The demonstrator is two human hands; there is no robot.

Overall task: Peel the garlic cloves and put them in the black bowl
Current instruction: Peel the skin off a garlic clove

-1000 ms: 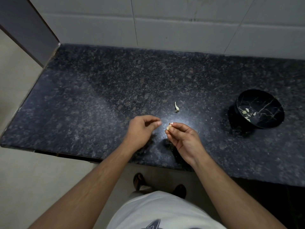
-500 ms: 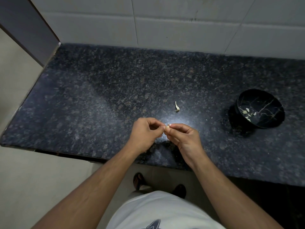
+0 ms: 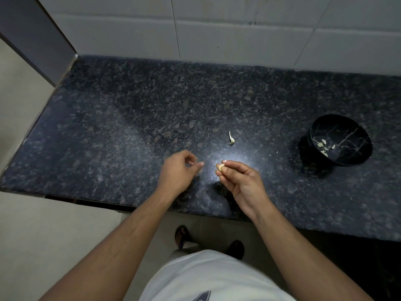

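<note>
The left hand (image 3: 176, 170), fingers loosely curled and holding nothing visible, has pulled away from the garlic clove (image 3: 221, 166). The right hand (image 3: 239, 181) pinches the clove above the counter's (image 3: 108, 137) front edge. More skin probably remains.

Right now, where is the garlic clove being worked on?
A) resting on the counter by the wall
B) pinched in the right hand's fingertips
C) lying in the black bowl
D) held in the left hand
B: the garlic clove sits pinched at the fingertips of the right hand, above the counter; the left hand is beside it, apart, and the black bowl stands off to the right.
</note>
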